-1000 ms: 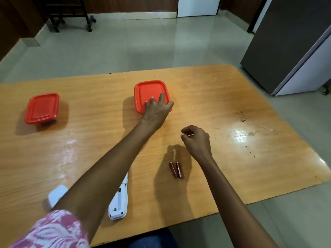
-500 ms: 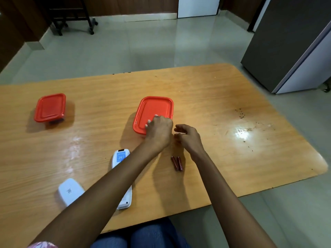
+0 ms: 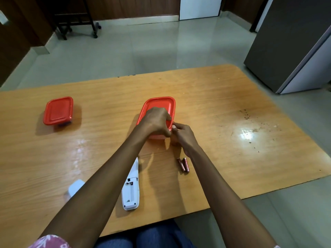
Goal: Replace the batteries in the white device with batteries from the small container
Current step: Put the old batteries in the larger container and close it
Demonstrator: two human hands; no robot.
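Note:
A small container with a red lid point(image 3: 160, 106) sits in the middle of the wooden table point(image 3: 206, 108). My left hand point(image 3: 155, 120) grips its near right part from above. My right hand point(image 3: 182, 135) pinches the lid's near right corner. The white device point(image 3: 131, 190) lies face down near the front edge with its battery bay open and empty. Its white cover point(image 3: 75, 187) lies to its left. Two reddish batteries point(image 3: 183, 164) lie side by side on the table under my right forearm.
A second container with a red lid point(image 3: 58, 110) stands at the left of the table. Dark crumbs point(image 3: 250, 129) dot the right side. A grey fridge point(image 3: 293, 42) stands beyond the table's right corner.
My left hand pulled the middle container nearer to me and now grips it. My right hand moved left from above the batteries to the lid's corner.

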